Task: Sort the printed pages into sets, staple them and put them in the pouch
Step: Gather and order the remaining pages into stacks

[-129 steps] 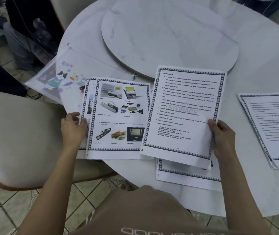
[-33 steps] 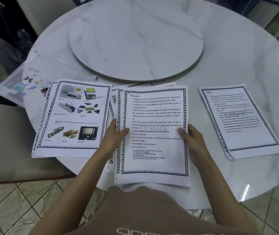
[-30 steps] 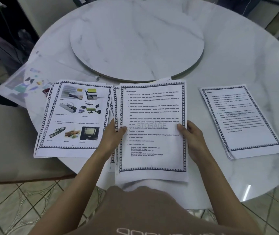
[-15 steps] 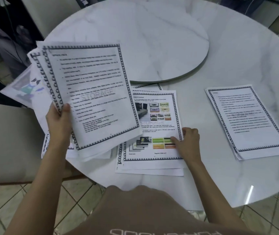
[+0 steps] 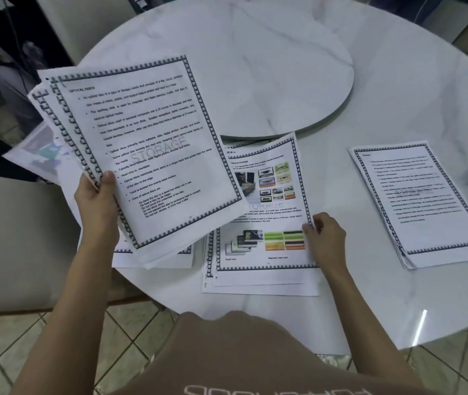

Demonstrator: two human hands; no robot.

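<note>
Head view: black-bordered printed text pages (image 5: pixel 153 155) are held aloft in the grip of the left hand (image 5: pixel 96 201); a colour-illustrated page (image 5: pixel 272 195) on the white marble tabletop (image 5: pixel 398 295) is pinched by the right hand (image 5: pixel 325 240).

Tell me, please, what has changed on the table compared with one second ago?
The left hand lifted the text pages up and leftward. The right hand let them go and now touches the uncovered picture page at its right edge. The right pile stayed where it was.
</note>
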